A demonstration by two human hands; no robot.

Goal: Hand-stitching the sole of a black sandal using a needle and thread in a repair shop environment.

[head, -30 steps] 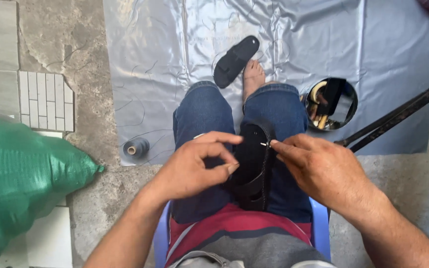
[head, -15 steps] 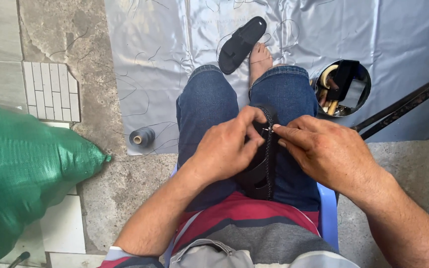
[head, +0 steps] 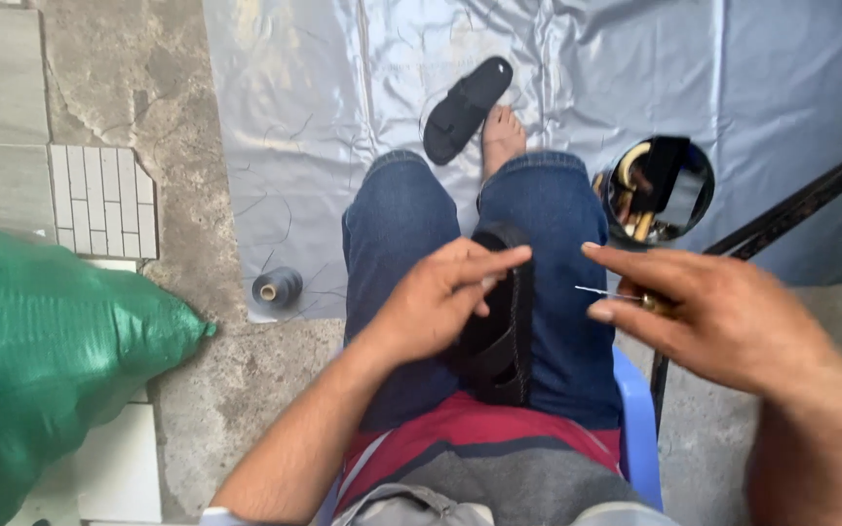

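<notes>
A black sandal point(head: 505, 321) lies along my lap between my jeans-clad thighs. My left hand point(head: 436, 302) rests on its left edge with fingers pinched together near the front of the strap. My right hand point(head: 723, 321) is off to the right of the sandal, apart from it, gripping an awl point(head: 616, 292) whose thin metal point aims left toward the sandal. A second black sandal point(head: 467, 109) lies on the grey plastic sheet point(head: 294, 107) beside my bare foot point(head: 502, 136).
A dark spool of thread point(head: 277, 287) stands at the sheet's near edge. A round tin of tools point(head: 657, 190) sits to the right. A black metal bar point(head: 791, 209) slants at right. A green woven sack point(head: 41, 370) fills the left. I sit on a blue stool point(head: 638, 419).
My right hand has pulled away to the right from the sandal, drawing the awl out. The left hand stays on the sandal.
</notes>
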